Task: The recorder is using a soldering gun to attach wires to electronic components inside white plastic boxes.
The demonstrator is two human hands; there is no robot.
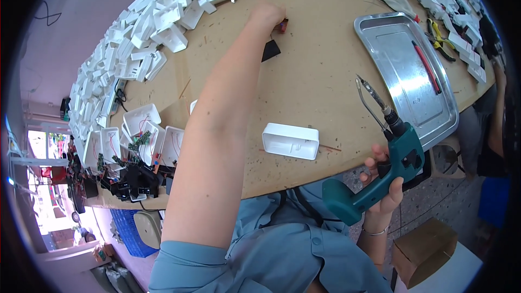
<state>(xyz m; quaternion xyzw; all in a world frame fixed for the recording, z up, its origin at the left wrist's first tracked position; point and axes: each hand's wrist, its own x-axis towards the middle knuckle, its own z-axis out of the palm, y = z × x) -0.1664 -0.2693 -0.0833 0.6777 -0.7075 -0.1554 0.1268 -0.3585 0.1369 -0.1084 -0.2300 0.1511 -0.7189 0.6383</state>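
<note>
My left arm stretches far across the tabletop, and my left hand (266, 15) is closed at its end. A small dark red part (281, 26) shows at its fingertips; the hand's back hides most of the grip. Just nearer lies a flat black piece (271, 50), partly behind my forearm. In my right hand (392, 198), at the table's near right edge, is a green soldering gun (408, 149), its metal tip and thin feed tube pointing up and away. An open white plastic box (291, 142) rests on the table between my arms.
A steel tray (399, 84) holding a red pen-like tool (427, 68) lies right, beside yellow-black pliers (440, 40). White housings (144, 27) are heaped along the left. Wired boxes and green circuit boards (140, 140) sit near left. Another person (495, 114) is at far right.
</note>
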